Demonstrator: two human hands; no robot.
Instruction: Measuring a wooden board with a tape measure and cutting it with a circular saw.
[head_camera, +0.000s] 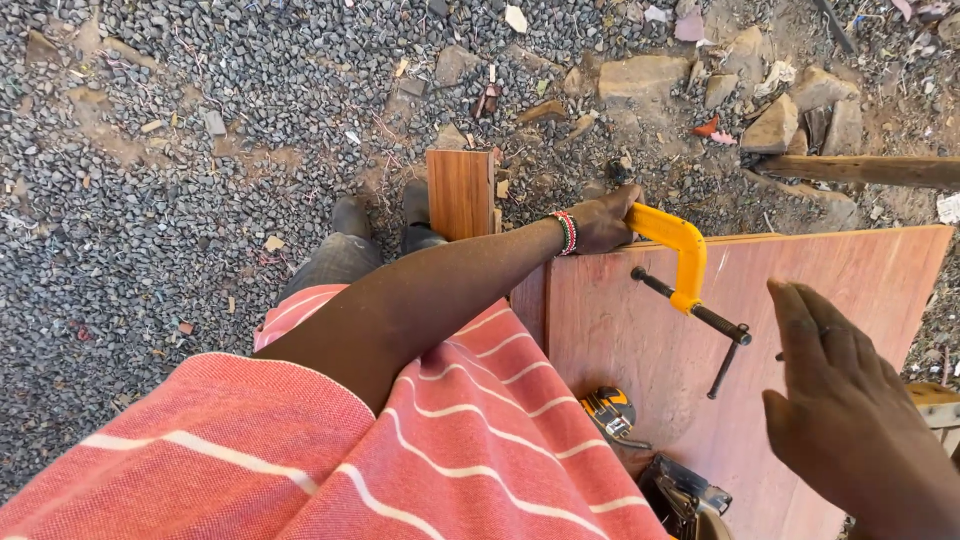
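Left hand (600, 222) grips yellow clamp (675, 255) on board (800, 300).

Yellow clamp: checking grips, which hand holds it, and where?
The left hand grips the yellow metal C-clamp at its frame's top end; the right hand holds nothing.

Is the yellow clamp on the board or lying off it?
On: the clamp hooks over the board edge, left hand gripping its top.
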